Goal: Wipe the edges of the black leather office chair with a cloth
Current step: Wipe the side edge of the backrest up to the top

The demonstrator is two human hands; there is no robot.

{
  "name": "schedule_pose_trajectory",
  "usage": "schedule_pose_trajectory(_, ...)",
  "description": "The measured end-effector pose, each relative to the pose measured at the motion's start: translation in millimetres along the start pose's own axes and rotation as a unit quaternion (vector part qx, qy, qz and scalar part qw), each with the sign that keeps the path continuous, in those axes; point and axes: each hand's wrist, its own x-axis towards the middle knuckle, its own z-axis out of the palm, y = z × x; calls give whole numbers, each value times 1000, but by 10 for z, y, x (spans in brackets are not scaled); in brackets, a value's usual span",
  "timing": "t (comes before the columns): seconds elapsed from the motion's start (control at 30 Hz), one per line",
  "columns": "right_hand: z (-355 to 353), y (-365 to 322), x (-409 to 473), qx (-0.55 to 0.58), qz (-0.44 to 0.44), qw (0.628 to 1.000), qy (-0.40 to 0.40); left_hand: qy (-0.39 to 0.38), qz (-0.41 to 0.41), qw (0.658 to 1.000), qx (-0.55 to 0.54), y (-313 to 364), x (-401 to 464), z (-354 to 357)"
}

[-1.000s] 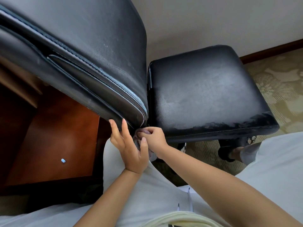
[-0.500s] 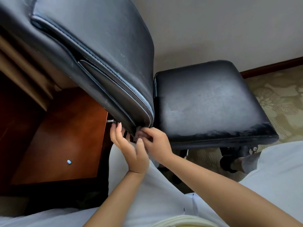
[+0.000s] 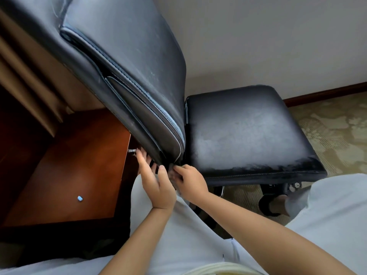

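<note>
The black leather office chair's backrest leans from the upper left down to the centre, and its dusty seat lies to the right. My left hand presses flat, fingers apart, against the backrest's lower outer edge. My right hand is closed on a small dark cloth at the corner where backrest meets seat. Most of the cloth is hidden between my two hands.
A reddish wooden table top with a small blue object sits at the left. Curtain folds hang behind it. Patterned carpet, the chair's caster and my white trousers fill the right and bottom.
The view has tilted up, showing more of the backrest. Both hands stay at the backrest's lower corner; my left fingers have slid further under its edge.
</note>
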Motion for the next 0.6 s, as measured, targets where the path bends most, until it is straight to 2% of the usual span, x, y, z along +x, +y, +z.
schedule_pose_trajectory(0.07, -5, -22, -33, 33, 5, 999, 25, 3, 20, 1000, 12, -22, 7, 5)
schedule_pose_trajectory(0.13, -53, -154, -4, 71, -38, 992, 102, 7, 43, 998, 43, -64, 16, 31)
schedule_pose_trajectory(0.2, -74, -228, 49, 63, -88, 981, 163, 4, 42, 996, 74, -92, -1, 65)
schedule_pose_trajectory(0.27, -69, -207, 55, 46, -107, 981, 153, -10, 38, 996, 81, -118, -31, 82)
schedule_pose_trajectory(0.43, -112, -89, 72, -10, -86, 993, 77, -28, 34, 995, 95, -125, -36, 151)
schedule_pose_trajectory(0.6, -176, -195, 47, 85, -70, 992, 65, -24, 40, 996, 73, -56, -32, 153)
